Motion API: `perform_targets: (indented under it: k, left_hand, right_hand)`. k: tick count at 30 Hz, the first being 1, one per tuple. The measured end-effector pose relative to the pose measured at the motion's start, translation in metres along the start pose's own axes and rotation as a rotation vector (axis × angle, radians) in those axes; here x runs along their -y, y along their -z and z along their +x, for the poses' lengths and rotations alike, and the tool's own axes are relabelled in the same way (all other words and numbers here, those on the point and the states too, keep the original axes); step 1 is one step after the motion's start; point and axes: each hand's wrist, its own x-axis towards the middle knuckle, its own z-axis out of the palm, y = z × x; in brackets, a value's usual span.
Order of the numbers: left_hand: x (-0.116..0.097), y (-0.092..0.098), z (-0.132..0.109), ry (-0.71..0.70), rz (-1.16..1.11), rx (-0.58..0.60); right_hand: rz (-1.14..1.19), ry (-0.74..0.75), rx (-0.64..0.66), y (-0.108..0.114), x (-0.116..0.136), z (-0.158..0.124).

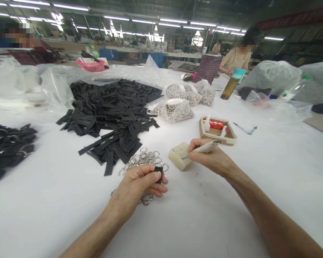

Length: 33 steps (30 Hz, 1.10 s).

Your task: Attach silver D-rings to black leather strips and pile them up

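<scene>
My left hand (140,184) is closed round a small folded black strap piece (158,170), pinched between thumb and fingers, with metal rings under the hand. My right hand (208,156) grips a white glue applicator (206,147) whose tip touches a pale yellowish block (179,156). A heap of loose silver metal rings (142,159) lies just beyond my left hand. Behind it spreads a large pile of black strap strips (110,111).
A small cardboard tray (230,138) holds a red tube and white caps. Clear bags of metal rings (177,107) sit behind it. Finished black pieces (5,147) lie far left. A bottle (233,83), plastic bags and a seated person are at the back right.
</scene>
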Motion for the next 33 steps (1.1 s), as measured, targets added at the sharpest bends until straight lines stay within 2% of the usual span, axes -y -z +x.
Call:
perform_targets:
  k: [7, 10, 13, 16, 33]
  left_hand:
    - [0.000, -0.001, -0.001, -0.014, -0.037, 0.016]
    - [0.002, -0.003, -0.002, -0.026, -0.048, 0.027]
    - [0.004, -0.004, -0.002, -0.033, -0.024, 0.031]
    - [0.005, -0.004, -0.003, -0.045, 0.009, 0.024]
    - [0.002, -0.008, -0.005, -0.042, 0.073, 0.105]
  right_hand:
    - [0.000, 0.028, -0.075, 0.012, 0.009, -0.007]
    - [0.212, 0.037, -0.051, 0.016, 0.013, -0.012]
    - [0.469, 0.012, 0.049, 0.009, 0.018, -0.016]
    - [0.570, 0.006, 0.102, -0.001, 0.023, -0.020]
    - [0.544, 0.031, 0.221, -0.019, 0.014, -0.018]
